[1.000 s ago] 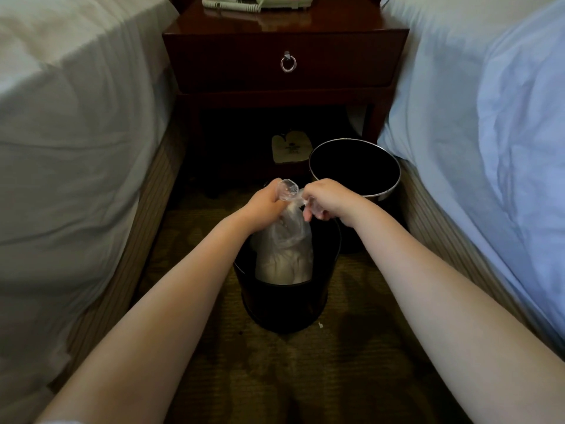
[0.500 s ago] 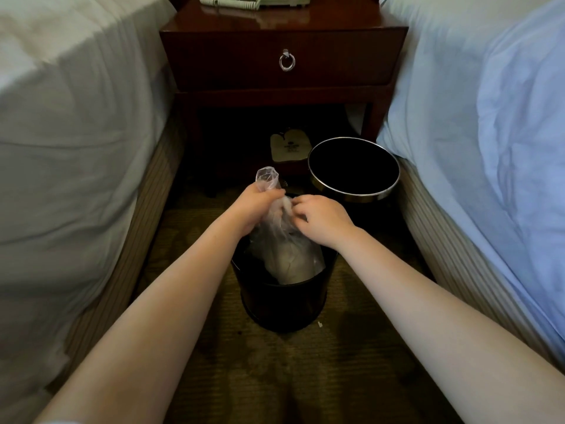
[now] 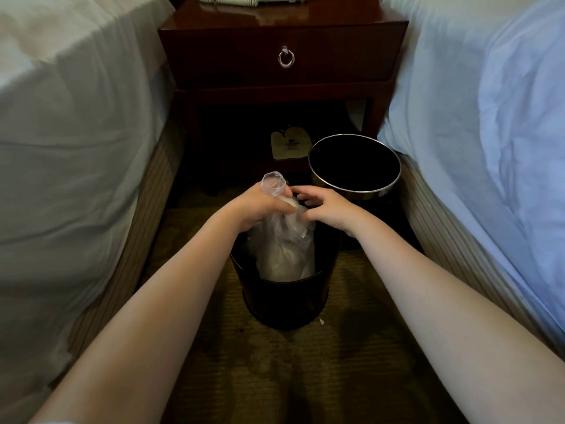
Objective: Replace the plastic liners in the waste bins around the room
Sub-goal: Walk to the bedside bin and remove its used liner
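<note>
Carpet (image 3: 275,377) runs between two made beds toward a dark nightstand (image 3: 281,65). On it stands the near bin (image 3: 284,301), with a second bin (image 3: 360,194), metal-rimmed and seemingly unlined, just behind it to the right.

The used liner (image 3: 284,252) sits upright in the near bin, its bulk inside and its neck gathered above the rim. The left hand (image 3: 260,206) has its grip clamped round that neck, and a short tail of plastic (image 3: 273,183) pokes up out of the fist. The right hand (image 3: 328,209) lies against the other side of the neck with its fingers curled. They touch the plastic, but I cannot tell whether that grip pinches a fold.

The step looks like closing the bag before lifting it out. To do it well, keep the left fist tight so the twist holds, let the right hand draw the tail round and through, then lift straight up so the thin film clears the rim without snagging.

A second ago both hands pinched the twisted top between them at one height. Now the left alone holds the neck, the tail stands free above it, and the right hand has dropped lower and loosened.
</note>
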Motion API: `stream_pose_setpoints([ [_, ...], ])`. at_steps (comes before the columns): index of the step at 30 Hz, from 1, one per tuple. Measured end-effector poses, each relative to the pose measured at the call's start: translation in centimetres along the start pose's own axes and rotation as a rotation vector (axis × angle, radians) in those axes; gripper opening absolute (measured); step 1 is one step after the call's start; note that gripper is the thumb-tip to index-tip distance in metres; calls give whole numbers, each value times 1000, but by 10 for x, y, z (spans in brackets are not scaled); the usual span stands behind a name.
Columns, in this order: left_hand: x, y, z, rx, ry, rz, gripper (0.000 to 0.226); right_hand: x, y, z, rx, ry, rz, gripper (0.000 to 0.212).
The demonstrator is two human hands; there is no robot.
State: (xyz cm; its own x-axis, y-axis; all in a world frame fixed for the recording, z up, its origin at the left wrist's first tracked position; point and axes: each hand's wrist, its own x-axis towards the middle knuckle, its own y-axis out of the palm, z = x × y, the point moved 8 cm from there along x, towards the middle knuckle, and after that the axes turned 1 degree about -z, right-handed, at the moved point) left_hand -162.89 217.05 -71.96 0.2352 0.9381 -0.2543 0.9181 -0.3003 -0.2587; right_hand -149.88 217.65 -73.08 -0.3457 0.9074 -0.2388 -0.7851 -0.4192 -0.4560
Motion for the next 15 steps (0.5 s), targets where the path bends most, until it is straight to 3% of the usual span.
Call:
stream_pose_setpoints([
  [3,-5,6,-12,29,69,74,22,-3,6,1,7,14,64,40],
  [6,-4,-1,-14,230,98,-46,25,-4,7,4,-17,14,47,10],
  [8,-2,-14,-11,434,126,-238,22,-3,7,5,-27,18,47,11],
  [11,-3,-23,-12,496,167,-413,15,-2,11,11,-65,10,37,8],
  [15,-1,-25,-16,338,128,-385,13,2,6,13,-105,-21,-58,11],
])
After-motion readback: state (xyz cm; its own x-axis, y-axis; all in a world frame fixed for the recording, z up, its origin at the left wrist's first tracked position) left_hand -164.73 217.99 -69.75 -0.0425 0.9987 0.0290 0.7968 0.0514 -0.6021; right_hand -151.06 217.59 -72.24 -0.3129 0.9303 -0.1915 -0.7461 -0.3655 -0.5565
